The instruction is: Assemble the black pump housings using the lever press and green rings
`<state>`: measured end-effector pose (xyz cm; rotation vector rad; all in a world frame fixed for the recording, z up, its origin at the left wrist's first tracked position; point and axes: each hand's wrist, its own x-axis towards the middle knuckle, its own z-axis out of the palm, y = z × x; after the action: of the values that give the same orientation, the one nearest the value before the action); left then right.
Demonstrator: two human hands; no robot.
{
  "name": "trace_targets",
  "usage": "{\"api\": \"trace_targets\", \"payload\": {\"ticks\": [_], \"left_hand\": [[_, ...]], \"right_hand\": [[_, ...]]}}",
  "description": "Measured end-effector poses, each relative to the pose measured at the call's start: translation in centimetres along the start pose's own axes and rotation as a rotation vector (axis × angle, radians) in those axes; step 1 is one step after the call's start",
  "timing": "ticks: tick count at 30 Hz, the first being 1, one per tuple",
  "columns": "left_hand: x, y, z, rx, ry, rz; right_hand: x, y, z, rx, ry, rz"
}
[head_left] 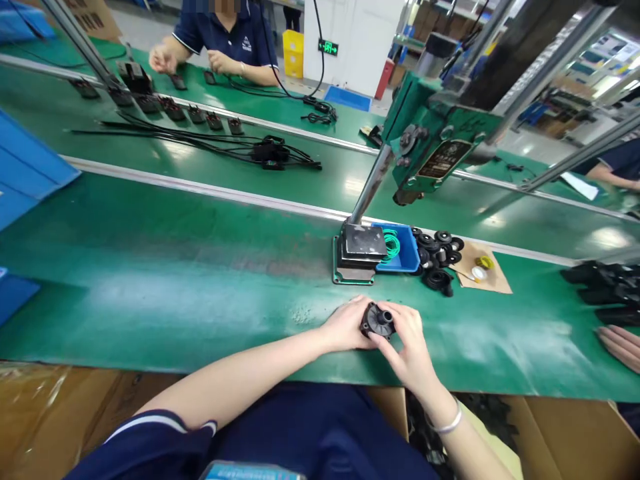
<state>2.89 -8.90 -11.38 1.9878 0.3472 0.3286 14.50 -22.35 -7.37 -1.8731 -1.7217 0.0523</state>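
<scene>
Between my two hands is a round black plastic pump cover (pixel 377 321) with a short tube standing up from its face. My left hand (pixel 349 325) is wrapped round its left side. On the other side my right hand (pixel 407 337) grips it, with the thumb at the lower edge and fingers along the top. Both hands are low over the green bench, near its front edge. Just beyond them stands a press with a black block (pixel 364 243) on its base. What lies under the cover is hidden by my fingers.
A blue bin (pixel 407 250) holds green rings (pixel 391 247). Right of it are black round parts (pixel 437 250) and cardboard (pixel 485 270) with a small yellow-lidded item. The green press head (pixel 435 143) overhangs the bench. A co-worker's hand (pixel 620 347) rests at far right; another person (pixel 220 50) works opposite.
</scene>
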Motion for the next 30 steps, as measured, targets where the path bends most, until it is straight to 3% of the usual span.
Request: {"api": "trace_targets", "payload": {"ticks": [6,14,17,20,22,24,30], "left_hand": [[1.3,1.0,2.6,0.093,0.053,-0.107],[1.0,1.3,2.3,0.113,0.043,-0.188],[0.9,1.3,2.5,0.095,0.037,-0.175],[0.7,1.0,3.0,0.090,0.040,-0.077],[0.7,0.4,3.4,0.135,0.061,-0.008],[0.8,-0.2,3.7,0.195,0.080,0.038],[1.0,-1.1,3.8,0.347,0.057,0.147]], "right_hand": [[-1.5,0.5,0.0,-0.050,0.093,0.093],[-1.5,-0.7,1.1,-0.042,0.216,0.145],[-1.6,-1.0,1.1,-0.068,0.194,0.147],[-2.1,-0.4,0.7,-0.112,0.157,0.157],[-2.7,1.5,-0.2,-0.202,0.166,0.227],[-3.5,5.1,-2.2,-0.326,0.217,0.349],[-7.7,20.1,-13.7,-0.600,0.504,0.756]]}}
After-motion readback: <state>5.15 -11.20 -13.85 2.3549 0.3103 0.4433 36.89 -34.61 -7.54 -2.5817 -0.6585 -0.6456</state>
